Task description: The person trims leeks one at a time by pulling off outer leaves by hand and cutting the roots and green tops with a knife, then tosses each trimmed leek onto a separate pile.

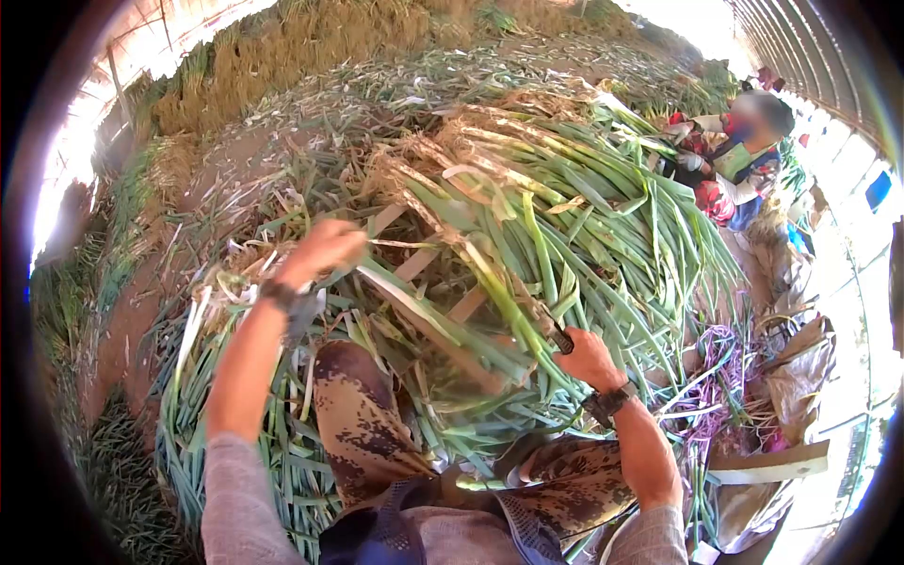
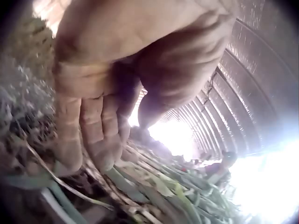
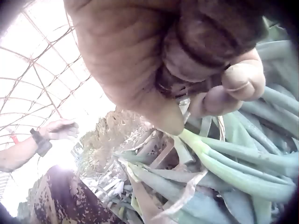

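My left hand (image 1: pixel 325 250) is raised over the left side of the leek pile, blurred in the head view. Its fingers (image 2: pixel 96 126) stretch downward with nothing between them and the thumb. A thin pale strand (image 1: pixel 405 244) shows by the fingertips. My right hand (image 1: pixel 589 361) grips a dark-handled knife (image 1: pixel 563 341) low over the leaves; its fingers hide most of the handle in the right wrist view. A leek (image 1: pixel 490 282) with a yellow-green stem runs slantwise towards this hand. Right beside the thumb lies a pale green stem (image 3: pixel 198 144).
A big heap of leeks (image 1: pixel 612 217) spreads ahead, roots to the upper left. More leeks (image 1: pixel 188 452) lie at the left around my camouflage-clad knees (image 1: pixel 353 405). Another person (image 1: pixel 734 160) sits at the far right. Purple twine (image 1: pixel 720 386) and a pale board (image 1: pixel 772 463) lie at right.
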{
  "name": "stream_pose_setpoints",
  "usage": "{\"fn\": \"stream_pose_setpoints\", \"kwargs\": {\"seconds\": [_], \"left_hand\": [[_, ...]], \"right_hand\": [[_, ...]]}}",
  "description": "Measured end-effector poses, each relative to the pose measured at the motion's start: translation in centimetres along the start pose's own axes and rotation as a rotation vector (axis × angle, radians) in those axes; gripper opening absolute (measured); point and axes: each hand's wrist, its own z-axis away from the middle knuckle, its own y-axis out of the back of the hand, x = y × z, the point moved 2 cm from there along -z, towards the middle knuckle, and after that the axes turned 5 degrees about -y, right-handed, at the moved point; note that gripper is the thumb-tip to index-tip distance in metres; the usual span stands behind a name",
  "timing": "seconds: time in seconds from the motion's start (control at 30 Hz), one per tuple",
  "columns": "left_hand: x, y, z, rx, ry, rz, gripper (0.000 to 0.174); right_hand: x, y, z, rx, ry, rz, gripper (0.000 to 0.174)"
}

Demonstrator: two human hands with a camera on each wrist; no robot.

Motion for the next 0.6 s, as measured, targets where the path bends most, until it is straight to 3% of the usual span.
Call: {"fn": "stream_pose_setpoints", "kwargs": {"seconds": [0.1, 0.17, 0.2, 0.27, 0.3, 0.37, 0.5, 0.57, 0.6], "left_hand": [[-1.4, -8.6, -7.3, -0.144, -0.041, 0.232, 0.036], [-2.6, -14.1, -10.2, -0.142, 0.072, 0.307, 0.039], [-3.9, -16.5, -11.3, -0.102, 0.083, 0.328, 0.039], [-9.1, -21.3, -15.2, -0.043, -0.003, 0.192, 0.038], [-7.3, -22.4, -13.4, -0.057, 0.02, 0.547, 0.036], [-5.7, -23.7, -13.2, 0.056, -0.047, 0.485, 0.029], [-5.8, -25.0, -15.6, 0.188, 0.035, 0.369, 0.028], [-6.4, -25.6, -15.9, 0.242, 0.037, 0.553, 0.026], [-4.7, -25.4, -14.7, 0.239, 0.163, 0.716, 0.027]], "right_hand": [[0.2, -0.2, -0.7, -0.002, -0.055, -0.046, 0.031], [-0.1, -0.3, -1.0, -0.277, 0.079, -0.071, 0.033], [0.2, -0.7, -1.1, -0.32, 0.164, -0.085, 0.034], [0.1, -0.9, -1.4, -0.19, 0.13, -0.077, 0.032], [-0.4, -0.4, -1.4, -0.142, 0.06, -0.104, 0.031], [0.4, -0.2, -2.2, -0.123, 0.034, -0.137, 0.031], [0.3, 0.3, -2.3, -0.135, 0.099, -0.099, 0.036], [0.4, 0.2, -2.4, -0.159, 0.061, -0.085, 0.037], [0.5, 0.4, -2.3, -0.121, 0.037, -0.098, 0.038]]}}
